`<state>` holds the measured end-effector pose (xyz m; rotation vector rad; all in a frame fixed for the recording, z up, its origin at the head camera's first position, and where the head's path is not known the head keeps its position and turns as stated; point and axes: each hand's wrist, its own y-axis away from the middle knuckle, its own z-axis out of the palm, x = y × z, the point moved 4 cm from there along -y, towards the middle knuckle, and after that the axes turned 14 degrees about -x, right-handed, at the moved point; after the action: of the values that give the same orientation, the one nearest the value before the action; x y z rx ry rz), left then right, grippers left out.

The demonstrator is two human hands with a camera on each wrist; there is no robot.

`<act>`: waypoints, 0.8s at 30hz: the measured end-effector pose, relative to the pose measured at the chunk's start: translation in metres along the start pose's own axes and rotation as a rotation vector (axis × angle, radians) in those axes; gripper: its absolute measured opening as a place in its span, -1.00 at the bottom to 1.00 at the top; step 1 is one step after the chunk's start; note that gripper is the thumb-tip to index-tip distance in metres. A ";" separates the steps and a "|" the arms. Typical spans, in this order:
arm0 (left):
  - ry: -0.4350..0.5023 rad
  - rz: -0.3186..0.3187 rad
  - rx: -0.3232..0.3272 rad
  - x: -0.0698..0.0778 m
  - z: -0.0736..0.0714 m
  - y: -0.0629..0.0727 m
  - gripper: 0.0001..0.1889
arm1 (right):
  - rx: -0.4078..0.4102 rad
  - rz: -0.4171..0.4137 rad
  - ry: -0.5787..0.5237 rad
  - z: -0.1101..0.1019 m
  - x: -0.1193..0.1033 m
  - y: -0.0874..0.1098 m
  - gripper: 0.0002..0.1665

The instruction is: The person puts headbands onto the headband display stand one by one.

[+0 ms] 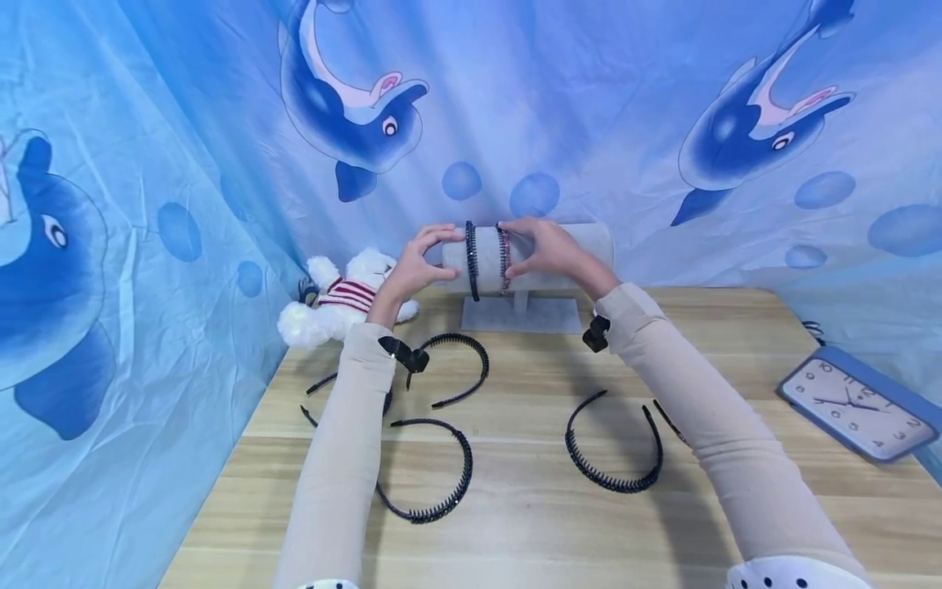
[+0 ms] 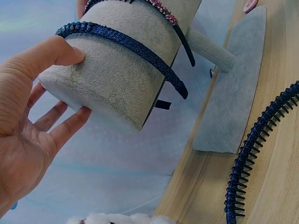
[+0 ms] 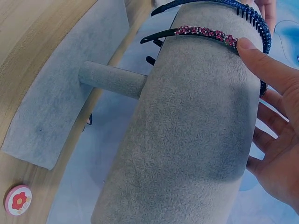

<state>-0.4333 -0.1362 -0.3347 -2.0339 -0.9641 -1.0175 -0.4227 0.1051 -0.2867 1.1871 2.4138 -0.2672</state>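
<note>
A grey plush headband stand (image 1: 565, 278), a horizontal roll on a post and flat base (image 1: 489, 316), stands at the table's back. A dark blue headband (image 1: 472, 262) and a pink-beaded black headband (image 1: 506, 260) straddle its left half. My left hand (image 1: 421, 263) holds the roll's left end, thumb in front near the blue headband (image 2: 126, 41) and fingers around the end. My right hand (image 1: 548, 248) grips the pink-beaded headband (image 3: 205, 32): its thumb presses the beaded band, while the other fingers reach behind the roll and are partly hidden.
Several dark toothed headbands lie on the wooden table, including one at front left (image 1: 459, 483) and one at right (image 1: 614, 484). A white plush toy (image 1: 346, 298) sits at back left. A blue clock (image 1: 857, 405) stands at the right edge. Dolphin-print cloth (image 1: 589, 106) hangs behind.
</note>
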 end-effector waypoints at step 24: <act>-0.011 0.008 -0.002 0.001 0.001 0.001 -0.35 | -0.015 0.004 -0.002 0.006 -0.014 -0.009 0.14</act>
<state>-0.4317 -0.1359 -0.3347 -2.0457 -0.9601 -1.0040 -0.4206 0.0875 -0.2861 1.1841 2.4071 -0.2491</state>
